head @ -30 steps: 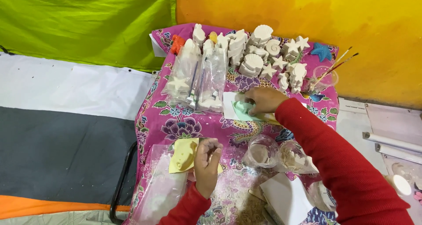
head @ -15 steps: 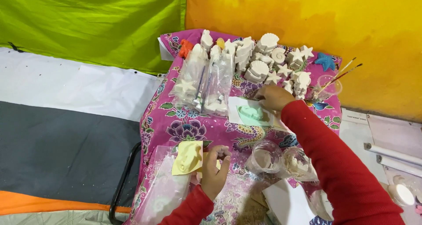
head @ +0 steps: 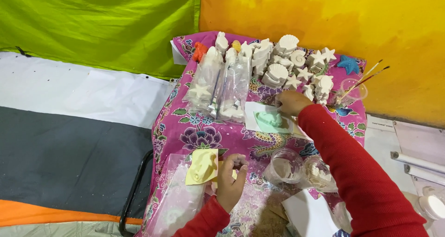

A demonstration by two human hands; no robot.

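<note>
Yellow seahorse mould (head: 202,166) gripped at near left, green mould (head: 270,121) touched farther back.
Left hand (head: 230,181) fingers are clamped on the yellow mould's right edge over the pink floral cloth (head: 185,130). Right hand (head: 290,102) fingers are curled together on the green mould's far edge; white plaster figures (head: 282,63) are ranged beyond.

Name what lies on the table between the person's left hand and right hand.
In the head view, mostly bare pink floral cloth separates left hand from right hand; the green mould sits nearer the right.
</note>
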